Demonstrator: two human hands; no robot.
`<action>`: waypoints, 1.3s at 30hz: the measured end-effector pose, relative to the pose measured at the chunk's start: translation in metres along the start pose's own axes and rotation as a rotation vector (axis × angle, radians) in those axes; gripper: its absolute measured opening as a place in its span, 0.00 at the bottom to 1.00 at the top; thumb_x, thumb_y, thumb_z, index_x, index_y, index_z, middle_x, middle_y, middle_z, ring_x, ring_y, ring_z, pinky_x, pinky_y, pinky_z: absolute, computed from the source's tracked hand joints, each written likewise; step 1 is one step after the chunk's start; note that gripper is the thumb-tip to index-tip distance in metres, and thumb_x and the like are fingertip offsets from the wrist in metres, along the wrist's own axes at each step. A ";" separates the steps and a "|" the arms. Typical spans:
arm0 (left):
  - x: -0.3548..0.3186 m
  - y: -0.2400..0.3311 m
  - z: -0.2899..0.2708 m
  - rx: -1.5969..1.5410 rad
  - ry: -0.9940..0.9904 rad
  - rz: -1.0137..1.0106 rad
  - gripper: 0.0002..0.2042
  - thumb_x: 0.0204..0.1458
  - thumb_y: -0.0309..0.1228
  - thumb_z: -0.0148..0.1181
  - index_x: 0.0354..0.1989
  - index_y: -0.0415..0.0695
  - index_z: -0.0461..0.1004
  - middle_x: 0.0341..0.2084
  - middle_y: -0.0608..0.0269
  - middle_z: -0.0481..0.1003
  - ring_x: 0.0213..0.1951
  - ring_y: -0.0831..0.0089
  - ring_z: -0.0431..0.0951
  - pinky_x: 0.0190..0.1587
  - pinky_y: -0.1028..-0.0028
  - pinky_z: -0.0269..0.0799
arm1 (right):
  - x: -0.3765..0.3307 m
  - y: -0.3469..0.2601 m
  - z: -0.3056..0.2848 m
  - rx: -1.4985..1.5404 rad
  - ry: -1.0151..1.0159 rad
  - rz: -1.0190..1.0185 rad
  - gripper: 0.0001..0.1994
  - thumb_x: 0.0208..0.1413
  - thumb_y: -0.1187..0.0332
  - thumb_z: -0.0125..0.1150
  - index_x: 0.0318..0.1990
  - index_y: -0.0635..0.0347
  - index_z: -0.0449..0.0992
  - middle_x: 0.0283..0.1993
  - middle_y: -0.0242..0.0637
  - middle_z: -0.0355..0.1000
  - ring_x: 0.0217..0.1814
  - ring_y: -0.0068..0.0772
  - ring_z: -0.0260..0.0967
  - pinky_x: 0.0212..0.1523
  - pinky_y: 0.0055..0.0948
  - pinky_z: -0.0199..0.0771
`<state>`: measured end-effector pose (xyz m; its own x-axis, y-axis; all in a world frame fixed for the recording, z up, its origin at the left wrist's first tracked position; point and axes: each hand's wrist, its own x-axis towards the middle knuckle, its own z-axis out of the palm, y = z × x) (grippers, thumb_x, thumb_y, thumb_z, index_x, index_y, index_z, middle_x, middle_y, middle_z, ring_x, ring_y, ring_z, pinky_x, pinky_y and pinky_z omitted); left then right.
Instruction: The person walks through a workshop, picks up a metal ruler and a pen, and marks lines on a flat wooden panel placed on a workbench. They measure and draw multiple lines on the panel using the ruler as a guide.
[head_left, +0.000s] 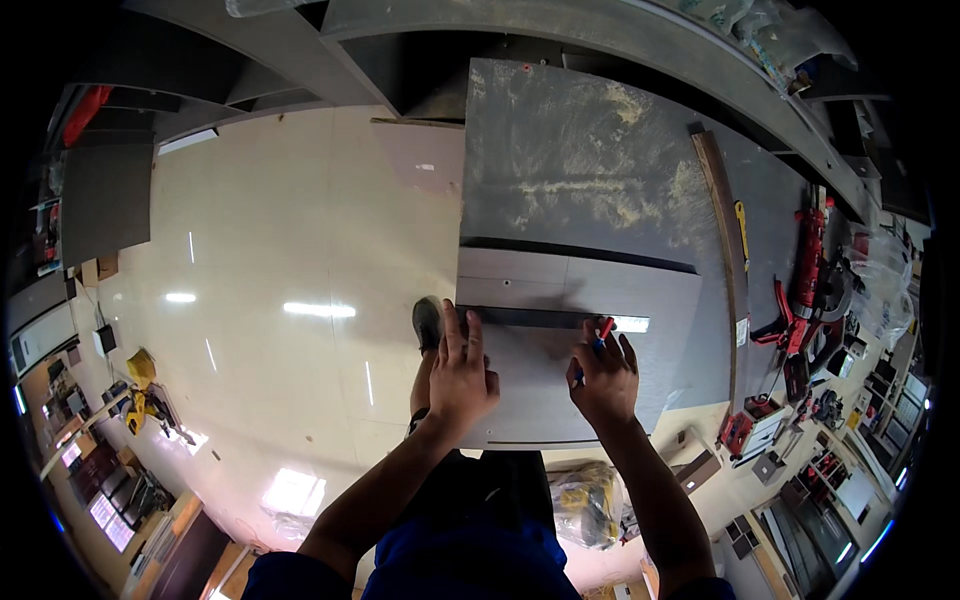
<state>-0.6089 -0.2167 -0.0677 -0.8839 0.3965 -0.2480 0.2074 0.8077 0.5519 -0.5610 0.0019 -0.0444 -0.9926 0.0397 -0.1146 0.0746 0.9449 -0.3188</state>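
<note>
A flat grey board [560, 385] lay at the dusty table's [570, 160] near edge. The left hand [460, 375] pressed spread-fingered on a dark straightedge [530, 318]; the right hand [605, 375] gripped a red-capped marker [598, 338].

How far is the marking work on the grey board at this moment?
Already done: the grey board lies flat on the dusty workbench, with a dark ruler laid across it. In hand: the left hand presses the ruler down while the right hand holds a red pen at its edge. No drawn line is visible.
</note>
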 end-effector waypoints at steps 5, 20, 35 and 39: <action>0.003 -0.011 0.013 -0.034 0.118 0.088 0.40 0.43 0.20 0.53 0.71 0.30 0.48 0.68 0.21 0.39 0.66 0.28 0.54 0.61 0.53 0.66 | 0.001 0.000 -0.002 -0.010 -0.027 0.011 0.08 0.42 0.76 0.64 0.30 0.56 0.71 0.58 0.46 0.74 0.60 0.44 0.71 0.61 0.52 0.67; 0.006 0.035 -0.010 0.332 -0.106 -0.117 0.34 0.49 0.25 0.54 0.67 0.29 0.54 0.71 0.30 0.38 0.72 0.36 0.41 0.65 0.37 0.51 | -0.007 0.009 -0.009 -0.100 -0.113 -0.105 0.07 0.47 0.71 0.63 0.34 0.56 0.73 0.56 0.50 0.73 0.65 0.54 0.65 0.63 0.56 0.65; 0.002 0.092 0.005 0.448 -0.154 -0.297 0.46 0.48 0.30 0.58 0.74 0.40 0.36 0.72 0.30 0.32 0.74 0.39 0.32 0.69 0.39 0.43 | -0.017 0.026 0.017 -0.185 0.017 -0.210 0.08 0.53 0.68 0.57 0.40 0.56 0.76 0.57 0.55 0.71 0.64 0.57 0.66 0.60 0.52 0.68; -0.003 0.105 0.038 0.432 -0.160 -0.266 0.48 0.46 0.29 0.59 0.76 0.54 0.38 0.70 0.26 0.30 0.73 0.34 0.28 0.67 0.33 0.37 | -0.016 0.023 0.018 -0.150 0.071 -0.215 0.08 0.52 0.67 0.57 0.39 0.57 0.77 0.58 0.56 0.70 0.62 0.59 0.68 0.58 0.52 0.71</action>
<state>-0.5690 -0.1166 -0.0391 -0.8616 0.1873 -0.4718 0.1680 0.9823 0.0831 -0.5414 0.0172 -0.0664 -0.9888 -0.1493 0.0086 -0.1483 0.9715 -0.1848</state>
